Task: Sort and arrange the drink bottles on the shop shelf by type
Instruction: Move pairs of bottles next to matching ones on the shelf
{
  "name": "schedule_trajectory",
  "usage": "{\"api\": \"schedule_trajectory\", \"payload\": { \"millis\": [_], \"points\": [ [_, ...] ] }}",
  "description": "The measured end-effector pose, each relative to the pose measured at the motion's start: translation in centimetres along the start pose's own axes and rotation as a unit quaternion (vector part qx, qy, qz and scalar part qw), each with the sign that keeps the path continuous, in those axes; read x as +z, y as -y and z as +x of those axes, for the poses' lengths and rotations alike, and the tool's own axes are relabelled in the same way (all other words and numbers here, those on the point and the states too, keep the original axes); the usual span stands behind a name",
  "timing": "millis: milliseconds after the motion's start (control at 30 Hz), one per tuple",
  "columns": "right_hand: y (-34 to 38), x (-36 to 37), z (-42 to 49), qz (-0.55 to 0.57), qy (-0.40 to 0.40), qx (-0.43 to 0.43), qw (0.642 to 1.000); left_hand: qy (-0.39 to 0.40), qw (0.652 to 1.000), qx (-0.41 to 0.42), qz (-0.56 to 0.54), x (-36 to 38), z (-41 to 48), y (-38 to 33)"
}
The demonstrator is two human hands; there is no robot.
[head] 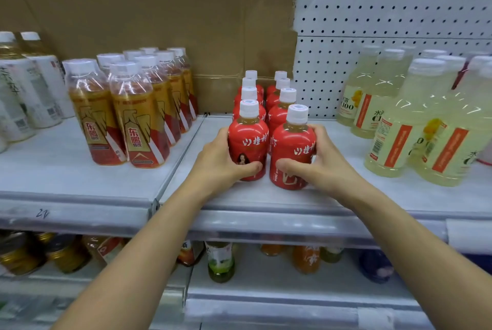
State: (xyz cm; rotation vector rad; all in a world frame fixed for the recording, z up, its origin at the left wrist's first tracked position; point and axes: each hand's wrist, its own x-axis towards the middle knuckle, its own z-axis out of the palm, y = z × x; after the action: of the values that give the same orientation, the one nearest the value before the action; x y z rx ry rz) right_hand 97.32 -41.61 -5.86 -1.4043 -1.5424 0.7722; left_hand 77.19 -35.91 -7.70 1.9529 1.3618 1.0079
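Pale grey shop shelf (pixel 80 180), middle section. Small round red-wrapped bottles with white caps (pixel 279 106) stand upright in two close rows running front to back. Left hand (pixel 221 159) grips the front bottle of the left row (pixel 247 140). Right hand (pixel 322 162) grips the front bottle of the right row (pixel 291 148). Fingers (pixel 316 131) of each hand curl round the bottle's outer side, with the thumbs across the front labels. Both held bottles rest on the shelf, just beside each other. Well apart to the left: tall gold-and-red labelled bottles (pixel 138 122). To the right: pale yellow drink bottles (pixel 394 122). Behind: brown cardboard (pixel 159 10) and white pegboard (pixel 386 10).
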Motion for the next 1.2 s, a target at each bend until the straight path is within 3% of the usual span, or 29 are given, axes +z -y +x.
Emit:
{"api": "schedule_trajectory", "payload": {
  "millis": [200,500,600,700,800,900,1067,1133,1200],
  "points": [
    [0.0,0.7,0.5,-0.007,-0.040,-0.015,0.999,-0.004,1.000,0.010,0.012,-0.1,-0.2,-0.3],
    [0.1,-0.3,-1.0,-0.050,-0.033,-0.018,0.998,0.016,1.000,-0.009,0.007,-0.3,-0.5,-1.0],
    [-0.3,-2.0,-2.8,-0.079,-0.068,-0.022,0.994,-0.052,0.998,-0.005,0.023,-0.1,-2.1,-1.9],
    [-0.4,-4.6,-4.2,-0.084,-0.125,-0.071,0.986,-0.181,0.976,0.108,0.047,1.5,-4.7,-4.4],
    [-0.4,-7.7,-4.5,-0.088,-0.182,-0.135,0.970,-0.123,0.959,0.246,0.069,4.4,-6.0,-7.6],
    [-1.1,-11.2,-4.4,-0.090,-0.268,-0.207,0.936,-0.055,0.950,0.298,0.077,8.4,-4.9,-10.4],
    [-2.7,-19.5,-3.4,-0.174,-0.407,-0.256,0.860,-0.048,0.976,0.211,-0.029,16.1,-0.9,-16.5],
    [-2.5,-22.5,-2.1,-0.174,-0.404,-0.234,0.867,-0.060,0.981,0.167,-0.073,18.4,1.5,-18.7],
    [-2.0,-24.4,-0.8,-0.177,-0.335,-0.183,0.907,-0.079,0.981,0.142,-0.102,20.0,3.6,-20.1]
  ]
}}
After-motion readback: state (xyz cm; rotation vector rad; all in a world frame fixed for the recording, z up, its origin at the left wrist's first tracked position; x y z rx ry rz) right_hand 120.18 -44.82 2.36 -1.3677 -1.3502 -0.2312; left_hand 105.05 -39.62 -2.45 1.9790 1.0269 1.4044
